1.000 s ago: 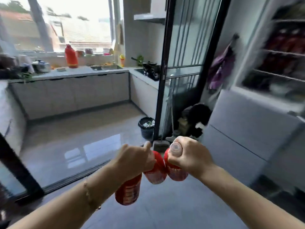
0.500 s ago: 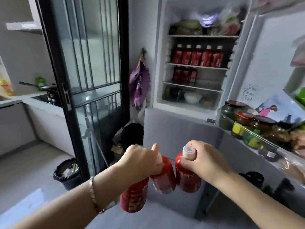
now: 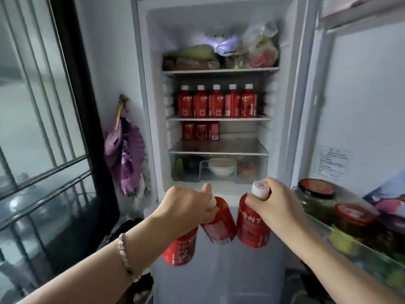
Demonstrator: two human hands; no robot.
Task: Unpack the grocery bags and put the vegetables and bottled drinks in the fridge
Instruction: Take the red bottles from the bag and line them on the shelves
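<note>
Before the open fridge (image 3: 219, 23), left hand (image 3: 186, 207) grips two red bottles (image 3: 219, 224), right hand (image 3: 278, 205) one.

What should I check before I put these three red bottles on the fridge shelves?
1. Fridge door open: ok, shelves fully exposed.
2. Left hand grip: ok, it holds two red bottles by their necks.
3. Right hand grip: ok, closed around one red bottle near its cap.
4. Room on the middle shelf: not ok, five bottles fill its front.
5. Room on the lower shelf: ok, open space right of three bottles.
6. Depth behind the rows: cannot tell.
</note>
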